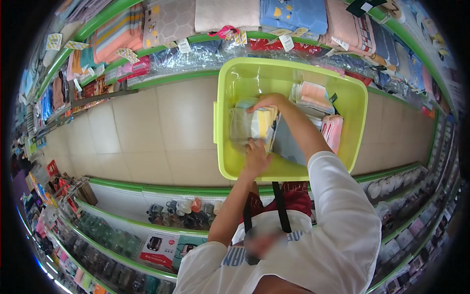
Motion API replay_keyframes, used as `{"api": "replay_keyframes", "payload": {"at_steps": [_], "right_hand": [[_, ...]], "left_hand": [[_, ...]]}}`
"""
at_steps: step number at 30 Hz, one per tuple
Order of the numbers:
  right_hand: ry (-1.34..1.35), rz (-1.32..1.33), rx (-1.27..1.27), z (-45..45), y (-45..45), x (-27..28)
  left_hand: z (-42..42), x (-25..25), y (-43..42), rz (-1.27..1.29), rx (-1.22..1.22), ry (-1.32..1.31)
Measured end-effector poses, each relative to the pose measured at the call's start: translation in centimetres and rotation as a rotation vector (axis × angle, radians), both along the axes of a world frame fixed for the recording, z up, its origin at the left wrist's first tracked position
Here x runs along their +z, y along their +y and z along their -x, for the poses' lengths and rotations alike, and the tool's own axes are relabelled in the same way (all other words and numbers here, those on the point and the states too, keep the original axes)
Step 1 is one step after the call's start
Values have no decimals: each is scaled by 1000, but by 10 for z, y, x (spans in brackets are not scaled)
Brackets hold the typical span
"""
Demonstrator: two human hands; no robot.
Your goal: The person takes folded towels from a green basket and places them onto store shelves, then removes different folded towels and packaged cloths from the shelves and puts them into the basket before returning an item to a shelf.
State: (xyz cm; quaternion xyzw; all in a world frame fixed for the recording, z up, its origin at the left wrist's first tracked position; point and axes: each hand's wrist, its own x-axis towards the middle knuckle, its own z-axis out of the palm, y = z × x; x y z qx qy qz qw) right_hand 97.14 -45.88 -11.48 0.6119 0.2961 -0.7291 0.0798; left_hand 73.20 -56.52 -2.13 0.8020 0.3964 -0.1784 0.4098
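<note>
Inside a lime-green plastic tub [362,117], both hands are at a folded yellow-and-white towel [263,122] on its left side. My right hand [270,102] curls over the towel's far end, thumb and fingers around it. At the near end, my left hand [257,156] grips the edge with bent fingers. Under and beside this towel lie pale, clear-wrapped folded cloths [240,125]. A grey cloth [290,139] lies in the middle, partly hidden by my right forearm. To the right are a peach folded towel [315,93] and a pink-and-white one [332,132].
Beyond the tub runs a green-edged shelf with folded towels [227,15] and price tags [183,45]. Tiled floor [137,122] extends to the left. Close to my body, another shelf holds mugs [185,206], glassware [107,230] and a boxed item [159,247].
</note>
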Motion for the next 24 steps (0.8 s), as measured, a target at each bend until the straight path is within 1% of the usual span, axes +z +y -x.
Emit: {"api": "replay_keyframes", "payload": {"at_steps": [2, 3, 5, 6, 8, 9, 11, 14, 17, 20, 24], "right_hand": [[-116, -102, 41, 8, -1, -1], [-35, -85, 37, 9, 1, -2], [123, -47, 22, 6, 1, -4], [105, -86, 77, 6, -1, -5], [67, -165, 193, 11, 1, 1], [88, -128, 231, 11, 3, 7], [136, -54, 307, 14, 7, 35], [114, -126, 363, 21, 3, 33], [-179, -496, 425, 34, -22, 40], [-247, -694, 378, 50, -47, 63], [-281, -817, 391, 64, -62, 85]], "left_hand": [[-3, 3, 6, 82, 40, -3], [-2, 5, 10, 121, 57, -2], [2, -8, 11, 145, 45, -52], [2, -14, 10, 157, 38, -83], [-2, -2, 16, 198, 81, -26], [-4, 3, 18, 216, 106, 5], [-4, 0, 14, 206, 115, 30], [-9, 4, 8, 179, 97, 100], [-12, 4, -6, 136, 61, 147], [-13, 0, -20, 77, 11, 158], [-20, -3, -27, 78, -64, 231]]}}
